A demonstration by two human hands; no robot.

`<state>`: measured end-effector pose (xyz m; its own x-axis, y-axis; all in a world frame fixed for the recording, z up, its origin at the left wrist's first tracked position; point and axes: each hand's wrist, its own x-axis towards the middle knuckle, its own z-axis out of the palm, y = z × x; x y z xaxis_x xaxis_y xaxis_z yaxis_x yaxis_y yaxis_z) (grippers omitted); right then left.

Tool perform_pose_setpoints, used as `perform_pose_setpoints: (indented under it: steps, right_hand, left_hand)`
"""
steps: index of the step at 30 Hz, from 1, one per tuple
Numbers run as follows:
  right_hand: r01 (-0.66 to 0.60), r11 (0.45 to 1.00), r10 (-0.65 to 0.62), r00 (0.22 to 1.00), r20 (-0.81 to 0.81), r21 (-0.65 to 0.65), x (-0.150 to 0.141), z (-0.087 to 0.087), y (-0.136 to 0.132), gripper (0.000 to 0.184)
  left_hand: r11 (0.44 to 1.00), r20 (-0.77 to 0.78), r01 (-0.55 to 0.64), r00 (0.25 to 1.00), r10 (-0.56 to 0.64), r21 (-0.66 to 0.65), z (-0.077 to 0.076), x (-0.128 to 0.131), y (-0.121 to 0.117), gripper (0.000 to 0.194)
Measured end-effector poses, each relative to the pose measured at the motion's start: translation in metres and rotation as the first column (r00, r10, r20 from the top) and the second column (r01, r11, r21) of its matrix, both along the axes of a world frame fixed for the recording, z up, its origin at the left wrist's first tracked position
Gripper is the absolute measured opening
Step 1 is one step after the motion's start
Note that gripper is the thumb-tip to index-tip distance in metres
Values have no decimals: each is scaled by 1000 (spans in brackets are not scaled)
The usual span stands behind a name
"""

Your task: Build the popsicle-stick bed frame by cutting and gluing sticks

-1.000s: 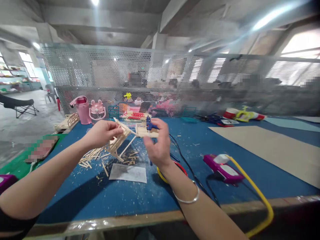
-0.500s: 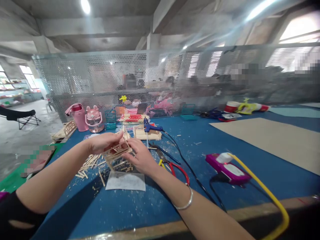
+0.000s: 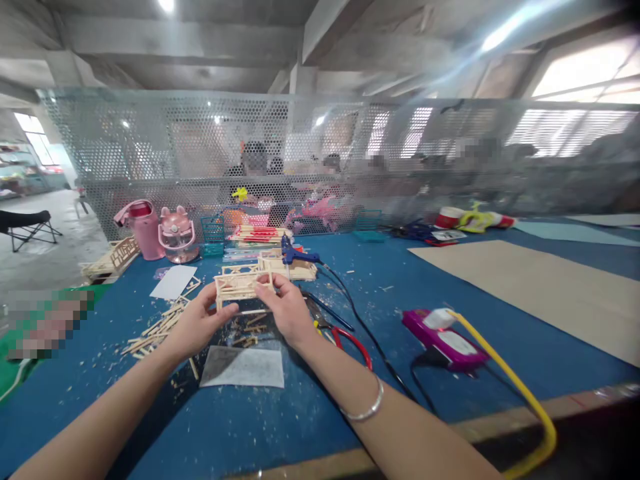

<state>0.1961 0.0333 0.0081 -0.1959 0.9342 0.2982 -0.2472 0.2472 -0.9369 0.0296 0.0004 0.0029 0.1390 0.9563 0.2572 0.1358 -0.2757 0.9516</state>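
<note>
Between my two hands is a small frame model of pale wooden sticks (image 3: 239, 285), raised over the blue tabletop. My left hand (image 3: 203, 317) grips its left end, thumb along the lower edge. At the right end, my right hand (image 3: 287, 308) closes on it with the thumb in front. Below lies a pale rectangular sheet (image 3: 245, 367), partly in shadow. Loose wooden sticks (image 3: 155, 330) are heaped left of my left hand. Behind the model, a blue glue gun (image 3: 300, 256) stands by another stick piece (image 3: 300, 270).
Red-handled pliers (image 3: 353, 343) lie right of my right hand, near a black cord. A purple power strip (image 3: 445, 340) with a yellow cable sits farther right. Pink bottles (image 3: 177, 235) stand at the back left. A perforated metal screen (image 3: 190, 147) borders the table; people are behind it.
The wooden frame has been turned so its long side faces me. My left hand has shifted from its top to its left end, and my right hand holds the right end.
</note>
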Motion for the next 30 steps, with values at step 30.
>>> perform_pose_setpoints:
  steps: [30]
  right_hand:
    - [-343, 939, 341, 930, 139, -6, 21, 14, 14, 33]
  left_hand:
    - [975, 177, -210, 959, 221, -76, -2, -5, -12, 50]
